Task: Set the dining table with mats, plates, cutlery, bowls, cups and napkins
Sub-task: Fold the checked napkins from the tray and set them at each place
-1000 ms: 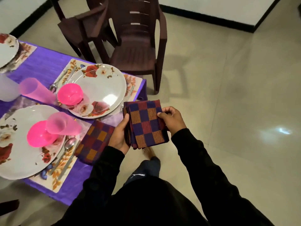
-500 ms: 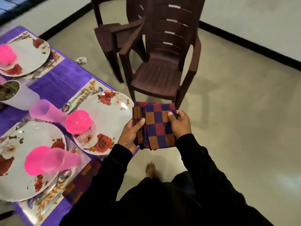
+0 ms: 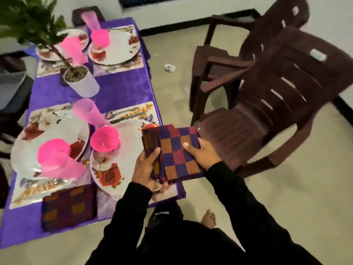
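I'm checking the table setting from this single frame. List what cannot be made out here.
Head view only:
- Number of folded checked cloth napkins in the stack: layers overlap, and the left hand and right hand cover the edges.
- Near right white floral plate: its near rim is hidden by the left sleeve.
- Cutlery on the far floral mats: blurred.
- Table's left side: cut off by the frame edge.

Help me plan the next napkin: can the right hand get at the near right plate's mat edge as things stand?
Probably not yet: the right hand and left hand both grip the napkin stack, which hangs over the plate and hides that mat edge.
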